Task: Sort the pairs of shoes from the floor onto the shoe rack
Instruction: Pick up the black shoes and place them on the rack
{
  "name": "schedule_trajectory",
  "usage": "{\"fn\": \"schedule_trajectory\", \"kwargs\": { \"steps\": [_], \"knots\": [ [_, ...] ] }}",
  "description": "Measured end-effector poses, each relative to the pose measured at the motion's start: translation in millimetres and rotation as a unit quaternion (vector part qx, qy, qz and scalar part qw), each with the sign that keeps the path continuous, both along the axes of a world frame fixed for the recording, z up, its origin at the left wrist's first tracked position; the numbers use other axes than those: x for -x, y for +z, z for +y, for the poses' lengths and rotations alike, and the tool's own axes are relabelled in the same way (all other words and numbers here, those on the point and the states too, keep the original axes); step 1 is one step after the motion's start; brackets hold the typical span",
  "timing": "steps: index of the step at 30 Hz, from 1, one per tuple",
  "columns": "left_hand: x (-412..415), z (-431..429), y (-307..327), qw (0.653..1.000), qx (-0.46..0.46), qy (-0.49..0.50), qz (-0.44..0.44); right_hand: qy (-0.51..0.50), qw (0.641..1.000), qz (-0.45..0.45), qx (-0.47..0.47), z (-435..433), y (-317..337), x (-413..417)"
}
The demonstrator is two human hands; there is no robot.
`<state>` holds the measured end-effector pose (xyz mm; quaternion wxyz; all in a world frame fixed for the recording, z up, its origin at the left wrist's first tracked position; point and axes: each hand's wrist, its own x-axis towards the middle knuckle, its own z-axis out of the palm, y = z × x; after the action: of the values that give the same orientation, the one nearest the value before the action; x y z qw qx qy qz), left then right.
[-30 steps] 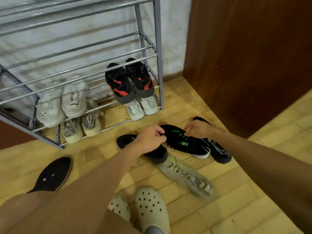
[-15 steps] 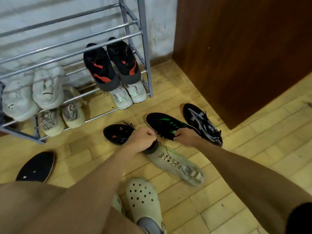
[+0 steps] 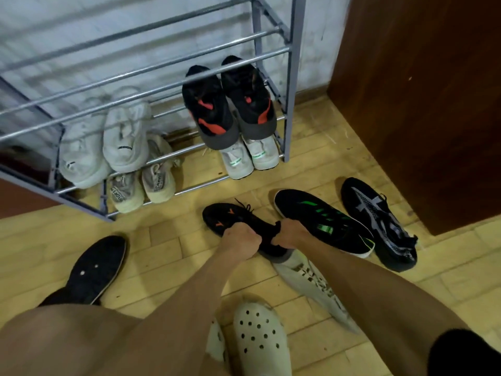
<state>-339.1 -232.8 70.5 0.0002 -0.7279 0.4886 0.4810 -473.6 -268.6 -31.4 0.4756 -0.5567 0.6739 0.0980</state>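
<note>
Head camera looks down on both hands meeting at one shoe on the floor. That black shoe with orange marks (image 3: 233,221) lies on the yellow wood floor (image 3: 168,256), toe toward the rack, laces loose, its heel end resting on a pale grey sneaker (image 3: 311,283). The left hand (image 3: 240,240) is curled closed over the shoe's collar, knuckles up, forearm reaching straight out from the body. The right hand (image 3: 291,233) pinches the same collar from the other side, fingers folded around the knit edge, its forearm coming in from the lower right.

Just right of the hands lies a black shoe with green stripes (image 3: 322,221) and a white sole edge, and beside that a black shoe with grey star pattern (image 3: 379,221), near a brown wooden door (image 3: 423,104). To the left, well apart, a black shoe lies sole up (image 3: 95,270). A white perforated clog (image 3: 260,337) is on the person's foot at the bottom.

Beyond stands the grey metal shoe rack (image 3: 291,77). It holds a black and red pair (image 3: 230,104) above a white pair with green marks (image 3: 249,156), and at left a white pair (image 3: 105,142) above a beige pair (image 3: 141,183).
</note>
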Motion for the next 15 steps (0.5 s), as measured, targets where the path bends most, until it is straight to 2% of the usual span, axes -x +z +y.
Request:
{"fn": "schedule_trajectory", "kwargs": {
  "steps": [3, 6, 11, 13, 15],
  "knots": [
    [-6.8, 1.4, -0.2, 1.000, 0.000, 0.014, -0.011, -0.055, 0.997, -0.043, -0.026, -5.7, 12.0, 3.8],
    [-8.6, 5.5, 5.8, 0.999, 0.004, 0.026, -0.020, -0.057, 0.996, -0.065, -0.026, -7.2, 29.4, 12.2],
    [0.0, 22.6, 31.8, 0.999, 0.005, 0.049, 0.002, -0.111, 0.985, -0.132, -0.022, 7.7, 72.3, 26.7],
    [5.7, 31.4, 41.7, 0.996, -0.003, 0.082, 0.015, -0.138, 0.975, -0.174, -0.008, 18.1, 91.6, 30.7],
    [11.0, 39.3, 53.2, 0.988, -0.026, 0.135, 0.064, -0.155, 0.964, -0.214, 0.015, 28.9, 113.0, 34.1]
  ]
}}
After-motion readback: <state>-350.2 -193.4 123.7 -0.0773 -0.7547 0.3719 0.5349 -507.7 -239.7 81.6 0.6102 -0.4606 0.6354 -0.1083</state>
